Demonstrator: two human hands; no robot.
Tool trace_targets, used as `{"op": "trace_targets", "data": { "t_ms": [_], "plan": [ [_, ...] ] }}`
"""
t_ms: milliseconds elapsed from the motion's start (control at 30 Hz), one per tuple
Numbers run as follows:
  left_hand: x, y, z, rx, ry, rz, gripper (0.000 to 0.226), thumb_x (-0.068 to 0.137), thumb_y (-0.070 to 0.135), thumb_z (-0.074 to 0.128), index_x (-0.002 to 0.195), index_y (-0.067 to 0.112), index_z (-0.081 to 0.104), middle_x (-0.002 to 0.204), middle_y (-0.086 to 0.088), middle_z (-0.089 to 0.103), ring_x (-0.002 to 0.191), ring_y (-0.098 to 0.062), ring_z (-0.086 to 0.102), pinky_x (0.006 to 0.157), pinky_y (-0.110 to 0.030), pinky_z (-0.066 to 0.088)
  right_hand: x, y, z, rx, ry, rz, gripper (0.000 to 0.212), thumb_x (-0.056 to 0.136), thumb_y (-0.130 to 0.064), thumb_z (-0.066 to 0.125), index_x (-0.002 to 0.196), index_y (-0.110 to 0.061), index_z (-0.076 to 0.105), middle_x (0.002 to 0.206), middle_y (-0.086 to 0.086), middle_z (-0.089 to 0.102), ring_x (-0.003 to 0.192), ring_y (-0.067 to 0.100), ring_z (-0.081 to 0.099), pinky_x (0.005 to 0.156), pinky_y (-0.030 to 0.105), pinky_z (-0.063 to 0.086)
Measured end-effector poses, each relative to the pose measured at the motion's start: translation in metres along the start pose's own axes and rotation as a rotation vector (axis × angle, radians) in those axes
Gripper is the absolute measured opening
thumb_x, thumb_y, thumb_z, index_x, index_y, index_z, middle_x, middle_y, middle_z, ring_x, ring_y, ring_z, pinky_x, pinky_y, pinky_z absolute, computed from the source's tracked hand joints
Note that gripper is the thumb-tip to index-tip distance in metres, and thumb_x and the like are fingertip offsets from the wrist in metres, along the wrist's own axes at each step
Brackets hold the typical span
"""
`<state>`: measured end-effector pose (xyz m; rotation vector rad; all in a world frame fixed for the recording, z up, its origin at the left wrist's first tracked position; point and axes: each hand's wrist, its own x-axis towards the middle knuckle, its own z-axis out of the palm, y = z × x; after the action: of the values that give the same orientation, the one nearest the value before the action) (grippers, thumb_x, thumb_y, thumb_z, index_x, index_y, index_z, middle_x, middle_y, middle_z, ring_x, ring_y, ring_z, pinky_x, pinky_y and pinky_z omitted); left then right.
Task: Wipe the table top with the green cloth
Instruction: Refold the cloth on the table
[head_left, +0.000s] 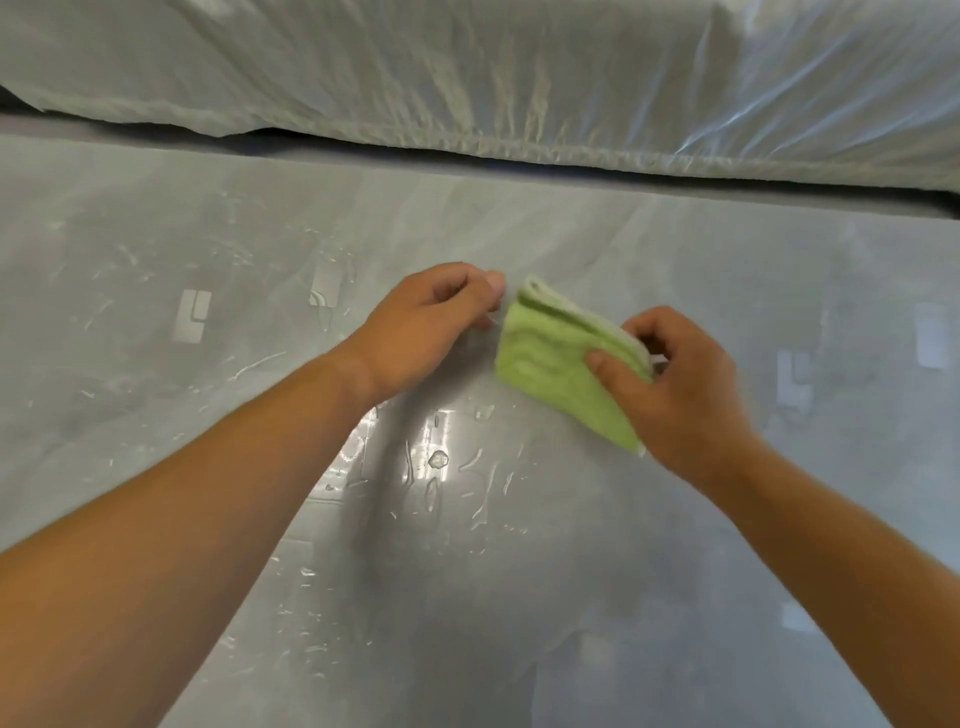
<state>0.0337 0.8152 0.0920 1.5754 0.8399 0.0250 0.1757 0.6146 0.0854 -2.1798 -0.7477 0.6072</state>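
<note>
The folded green cloth (545, 364) is at the wet worktop (156, 364). The right grip (675, 384) holds its right end, thumb on top and fingers curled over the far edge. The left grip (431, 322), curled and holding nothing, is just beside its left end.

The counter (156, 364) fills the near and middle ground, with crumpled plastic sheeting (519, 78) running along its far edge from left to right. The folded cloth (545, 369) is over the middle of the counter, slightly right of centre; whether it rests on the surface cannot be told. The right hand (680, 389) is on the cloth's right side, thumb on its top face and fingers over its far edge. The left hand (431, 322) is just left of the cloth's far corner. Water drops (439, 460) lie on the counter in front of the cloth, between the two forearms.
</note>
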Motion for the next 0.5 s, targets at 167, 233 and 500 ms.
{"op": "trace_targets", "data": {
  "t_ms": [167,233,500],
  "plan": [
    [0.008,0.022,0.021,0.143,-0.136,-0.176,0.049,0.088,0.061,0.060,0.101,0.014,0.063,0.095,-0.020,0.071,0.083,-0.037,0.071,0.081,-0.053,0.059,0.024,0.001,-0.023,0.332,-0.266,0.218,0.018,0.085,-0.036,0.078,0.089,-0.024,0.065,0.075,-0.008,0.070,0.066,0.005,0.063,0.059,0.025,0.048],
    [0.008,0.024,0.026,0.137,-0.206,-0.274,0.041,0.093,0.058,0.058,0.106,0.020,0.062,0.094,-0.017,0.067,0.073,-0.031,0.071,0.075,-0.050,0.062,0.020,0.008,-0.021,0.450,-0.362,0.278,0.008,0.091,-0.023,0.073,0.097,-0.024,0.069,0.086,-0.002,0.076,0.076,0.011,0.071,0.065,0.029,0.052],
    [0.005,0.025,0.036,0.034,-0.276,-0.403,0.048,0.091,0.063,0.057,0.113,0.021,0.063,0.099,-0.008,0.069,0.080,-0.021,0.070,0.080,-0.045,0.062,0.004,0.016,-0.014,0.859,-0.531,0.432,0.024,0.083,-0.022,0.067,0.106,-0.019,0.075,0.111,0.013,0.073,0.099,0.026,0.071,0.084,0.041,0.058]
  ]
}}
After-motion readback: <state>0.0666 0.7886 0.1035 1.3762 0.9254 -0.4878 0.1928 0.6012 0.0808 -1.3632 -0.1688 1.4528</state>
